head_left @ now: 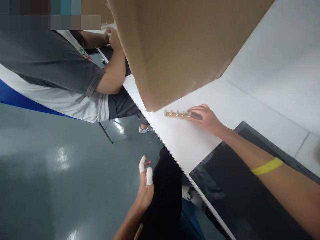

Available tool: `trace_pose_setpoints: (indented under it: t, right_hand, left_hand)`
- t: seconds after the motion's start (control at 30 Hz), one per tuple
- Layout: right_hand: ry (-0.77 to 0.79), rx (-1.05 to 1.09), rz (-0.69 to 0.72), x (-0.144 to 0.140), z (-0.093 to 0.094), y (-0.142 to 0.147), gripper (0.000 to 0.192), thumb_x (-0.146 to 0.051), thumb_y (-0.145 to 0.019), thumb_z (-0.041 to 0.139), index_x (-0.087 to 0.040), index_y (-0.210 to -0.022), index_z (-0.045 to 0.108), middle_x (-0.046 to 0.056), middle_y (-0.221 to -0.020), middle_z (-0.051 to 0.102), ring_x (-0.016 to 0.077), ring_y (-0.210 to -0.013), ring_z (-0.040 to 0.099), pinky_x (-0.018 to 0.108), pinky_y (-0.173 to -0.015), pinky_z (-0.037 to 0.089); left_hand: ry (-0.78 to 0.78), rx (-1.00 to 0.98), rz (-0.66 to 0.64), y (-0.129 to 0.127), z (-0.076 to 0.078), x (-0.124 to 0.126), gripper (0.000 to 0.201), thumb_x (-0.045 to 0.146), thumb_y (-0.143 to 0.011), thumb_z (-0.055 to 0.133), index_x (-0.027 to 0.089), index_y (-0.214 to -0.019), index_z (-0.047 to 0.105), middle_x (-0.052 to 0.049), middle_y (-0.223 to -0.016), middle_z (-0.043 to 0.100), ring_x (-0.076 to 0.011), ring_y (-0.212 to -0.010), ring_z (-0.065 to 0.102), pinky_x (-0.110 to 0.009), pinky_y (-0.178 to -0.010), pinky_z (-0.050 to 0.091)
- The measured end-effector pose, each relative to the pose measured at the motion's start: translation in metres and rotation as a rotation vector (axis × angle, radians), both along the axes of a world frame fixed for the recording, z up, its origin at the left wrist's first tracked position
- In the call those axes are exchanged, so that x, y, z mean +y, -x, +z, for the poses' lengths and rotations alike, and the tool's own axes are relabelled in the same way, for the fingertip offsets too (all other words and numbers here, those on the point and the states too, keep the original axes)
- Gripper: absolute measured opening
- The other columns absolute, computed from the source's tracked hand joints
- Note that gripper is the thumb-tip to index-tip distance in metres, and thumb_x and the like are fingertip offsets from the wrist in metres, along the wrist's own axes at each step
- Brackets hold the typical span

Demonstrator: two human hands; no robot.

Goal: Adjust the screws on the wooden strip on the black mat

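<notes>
My right hand (205, 117) lies palm down on the white table (190, 143), its fingers flat and pressing one end of a single wooden strip (176, 114); the fingers rest on top of it rather than curl around it. The strip lies flat on the table, close to the table's edge, and I count about five small metal studs (171, 112) along its free length; the end under my fingers is hidden. One yellow band (267, 166) circles that forearm.

My left hand (145, 186) hangs below the table edge, beside my dark trousers, holding nothing, the fingers loosely spread. Two of its fingers wear white finger covers (149, 175).

Just beyond the free end of the strip stands one big cardboard box (180, 43). Its lower corner comes down on the table right next to the strip, almost touching it, and it blocks my view of whatever lies behind. One black mat (240, 196) covers the table under my right forearm.

Across the grey shiny floor (50, 173), one other person (62, 76) in a grey and white shirt leans an arm on the same table edge, behind the box. Their hands are up by the box's far side, partly hidden by it, well apart from mine
</notes>
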State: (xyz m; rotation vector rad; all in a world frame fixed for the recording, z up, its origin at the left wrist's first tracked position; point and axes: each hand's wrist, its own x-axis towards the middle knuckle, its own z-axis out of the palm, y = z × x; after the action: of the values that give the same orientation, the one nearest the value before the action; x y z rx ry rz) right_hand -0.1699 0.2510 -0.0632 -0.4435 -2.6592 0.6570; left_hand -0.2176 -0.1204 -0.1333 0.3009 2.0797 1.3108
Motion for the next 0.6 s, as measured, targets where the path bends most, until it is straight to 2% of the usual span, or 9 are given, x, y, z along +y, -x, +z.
trace_pose_setpoints:
  t: [0.07, 0.17, 0.23, 0.33, 0.4, 0.47, 0.53, 0.6]
  right_hand:
    - [0.026, 0.066, -0.047, -0.003, 0.006, -0.033, 0.02, -0.043, -0.092, 0.068, -0.025, -0.099, 0.072, 0.004, -0.116, 0.074, 0.0273, -0.111, 0.06, 0.048, -0.103, 0.046]
    - [0.07, 0.079, -0.202, -0.011, 0.024, -0.094, 0.024, -0.049, -0.092, 0.067, -0.027, -0.099, 0.073, 0.003, -0.114, 0.075, 0.0252, -0.109, 0.063, 0.045, -0.1, 0.049]
    - [0.07, 0.023, -0.388, -0.019, 0.037, -0.146, 0.023, -0.05, -0.092, 0.067, -0.028, -0.098, 0.073, 0.003, -0.115, 0.075, 0.0238, -0.113, 0.064, 0.042, -0.103, 0.048]
    - [-0.083, -0.024, -0.66, -0.037, 0.05, -0.241, 0.03, -0.058, -0.091, 0.066, -0.031, -0.102, 0.075, 0.003, -0.115, 0.075, 0.0232, -0.115, 0.065, 0.04, -0.105, 0.046]
    - [-0.143, -0.006, -0.886, -0.057, 0.052, -0.307, 0.04, -0.068, -0.088, 0.064, -0.031, -0.1, 0.075, 0.007, -0.117, 0.075, 0.0254, -0.115, 0.067, 0.041, -0.099, 0.048]
    - [-0.197, -0.035, -1.086, -0.083, 0.052, -0.361, 0.049, -0.077, -0.081, 0.065, -0.031, -0.093, 0.075, 0.009, -0.108, 0.077, 0.0272, -0.107, 0.07, 0.042, -0.089, 0.051]
    - [-0.227, -0.115, -1.176, -0.11, 0.048, -0.395, 0.059, -0.086, -0.078, 0.06, -0.03, -0.087, 0.076, 0.01, -0.103, 0.078, 0.0293, -0.098, 0.07, 0.044, -0.081, 0.051]
    - [-0.22, -0.128, -1.217, -0.133, 0.042, -0.407, 0.064, -0.087, -0.079, 0.056, -0.027, -0.084, 0.076, 0.011, -0.098, 0.078, 0.0305, -0.091, 0.069, 0.044, -0.078, 0.05]
  left_hand:
    - [-0.016, -0.001, 0.012, 0.001, 0.001, 0.0, 0.078, 0.075, -0.099, 0.019, 0.026, -0.16, 0.018, -0.018, -0.148, 0.046, -0.0316, -0.132, 0.052, -0.061, -0.116, 0.036]
    - [-0.065, 0.003, 0.013, 0.004, 0.003, 0.0, 0.078, 0.076, -0.099, 0.019, 0.029, -0.16, 0.019, -0.017, -0.147, 0.046, -0.0302, -0.127, 0.056, -0.06, -0.113, 0.039]
    - [-0.101, 0.038, 0.001, 0.008, 0.003, 0.002, 0.074, 0.074, -0.1, 0.019, 0.031, -0.16, 0.02, -0.016, -0.145, 0.047, -0.0288, -0.123, 0.058, -0.059, -0.111, 0.041]
    - [-0.188, 0.136, 0.011, 0.012, -0.001, 0.007, 0.065, 0.066, -0.104, 0.027, 0.032, -0.159, 0.025, -0.014, -0.139, 0.05, -0.0262, -0.12, 0.059, -0.056, -0.112, 0.042]
    - [-0.273, 0.195, 0.05, 0.015, -0.005, 0.01, 0.059, 0.055, -0.105, 0.041, 0.03, -0.157, 0.029, -0.013, -0.134, 0.053, -0.025, -0.12, 0.059, -0.053, -0.113, 0.043]
    - [-0.317, 0.236, 0.085, 0.016, -0.011, 0.013, 0.058, 0.046, -0.103, 0.052, 0.029, -0.155, 0.033, -0.012, -0.132, 0.054, -0.0241, -0.117, 0.061, -0.052, -0.113, 0.044]
    - [-0.307, 0.282, 0.076, 0.018, -0.017, 0.016, 0.06, 0.041, -0.1, 0.056, 0.029, -0.154, 0.034, -0.011, -0.133, 0.053, -0.0228, -0.114, 0.062, -0.052, -0.112, 0.045]
    - [-0.292, 0.327, 0.049, 0.019, -0.021, 0.02, 0.062, 0.037, -0.097, 0.058, 0.029, -0.154, 0.033, -0.011, -0.138, 0.049, -0.0221, -0.113, 0.063, -0.053, -0.112, 0.045]
